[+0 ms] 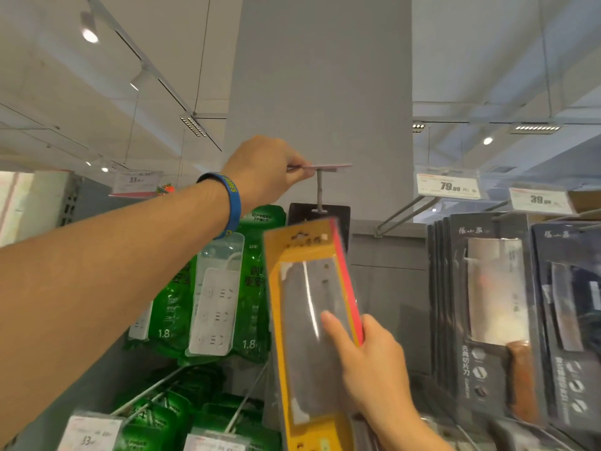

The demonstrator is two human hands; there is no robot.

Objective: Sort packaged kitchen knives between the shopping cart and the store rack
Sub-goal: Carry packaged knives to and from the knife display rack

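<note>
One yellow knife pack (305, 304) is gripped by the right hand (374, 362), thumb across its front, just below the hook (319, 190), not yet hung. The price flap (328, 166) above is pinched by the left hand (263, 170). A dark pack (338, 211) is already hung there; the cart is unseen, so the remainder cannot be judged.

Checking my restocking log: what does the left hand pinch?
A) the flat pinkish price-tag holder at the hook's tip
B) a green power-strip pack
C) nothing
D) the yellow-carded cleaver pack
A: the left hand pinches the flat pinkish price-tag holder; the right hand grips the yellow-carded cleaver pack.
</note>
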